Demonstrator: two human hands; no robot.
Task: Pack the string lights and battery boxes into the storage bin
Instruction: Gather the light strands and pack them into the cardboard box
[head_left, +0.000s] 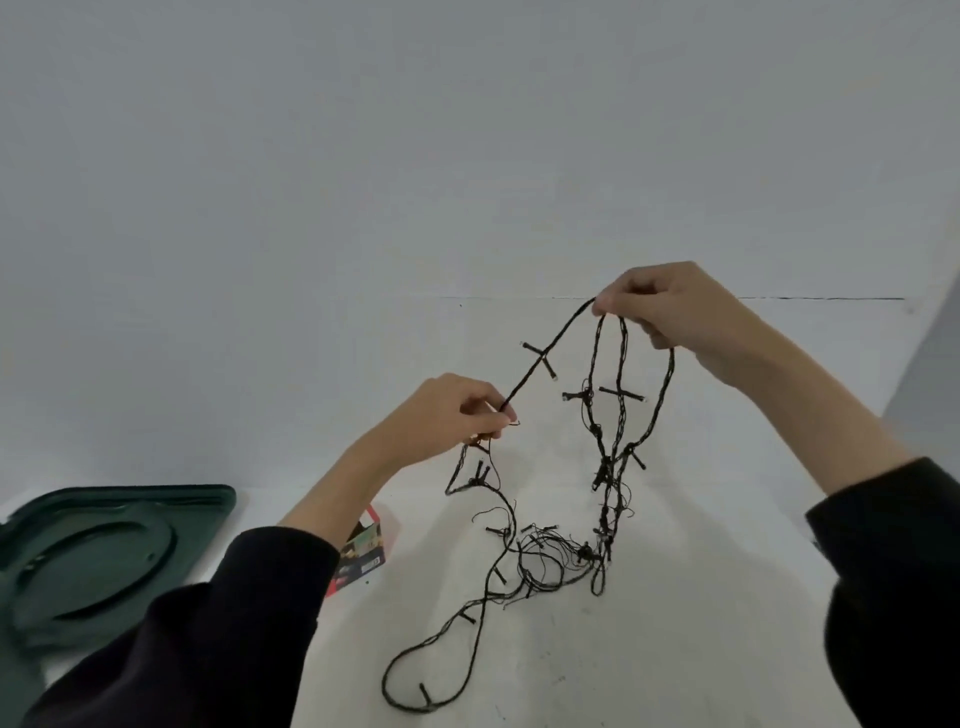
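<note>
The coiling step is in hand right of the green lid (104, 545). The right hand (670, 312) has its grip clamped on gathered loops of the string lights (604, 470), and the left hand (447, 410) pinches the next stretch, which probably needs looping up next.

plain grey wall (363, 156) behind white table (675, 649); soft, even light.

Printed carton (365, 557) — white table (675, 649)
</note>
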